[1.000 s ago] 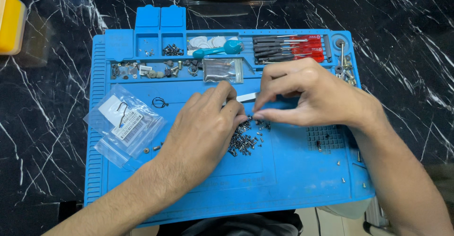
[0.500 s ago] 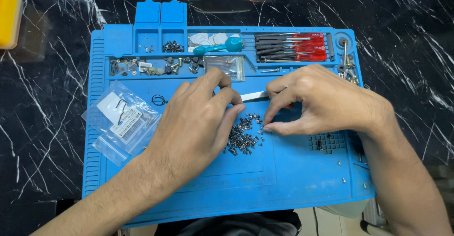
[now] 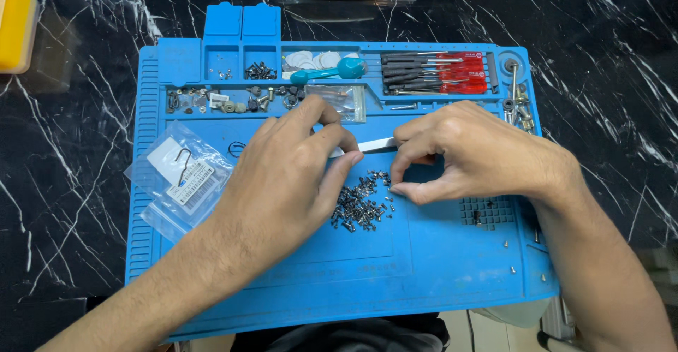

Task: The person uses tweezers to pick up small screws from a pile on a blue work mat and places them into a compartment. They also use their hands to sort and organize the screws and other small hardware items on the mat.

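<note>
At the far left edge a yellow box sits on the black marbled surface. Next, on the left part of the blue work mat, lie clear plastic bags with a small bent wire and a label inside.

The left hand rests palm down on the mat, its fingers drawn together at the near end of a thin silver strip — whether they actually pinch it I cannot tell, since the fingertips hide the contact. Just below and right of those fingertips lies the pile of tiny dark screws, loose on the mat between the two hands.

The right hand curls over from the right, thumb and forefinger closed together at the pile's upper right edge, seemingly on a single screw, though it is too small to confirm.

The screws look light, hard and slippery, apt to roll or scatter if nudged — each is best taken by its head between two fingertips. Along the mat's top run compartments of small parts, a teal tool and red-handled screwdrivers.
</note>
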